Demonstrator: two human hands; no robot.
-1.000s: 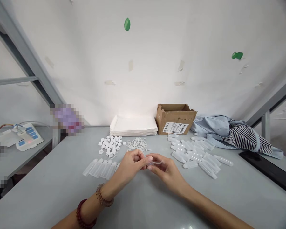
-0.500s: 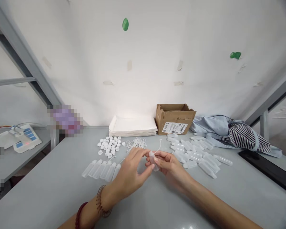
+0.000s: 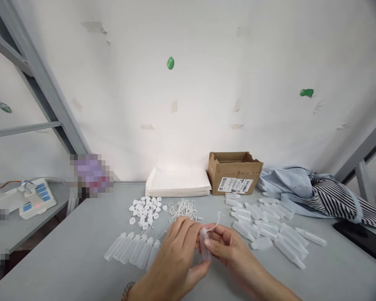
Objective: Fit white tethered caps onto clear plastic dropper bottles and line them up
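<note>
Tbl (image 3: 81, 234) — btl (image 3: 203, 246) ~vert., neck (image 3: 203, 230) up

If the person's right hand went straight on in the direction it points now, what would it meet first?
Most likely the left hand, just past the translucent bottle that the right hand holds; exact depth between them is hard to judge.

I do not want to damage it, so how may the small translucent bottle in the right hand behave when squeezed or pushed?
The bottle looks small beside the right hand, so it is probably light. Its translucent, plastic-looking walls may flex slightly. Standing, it could tip easily, being tall and narrow.
</note>
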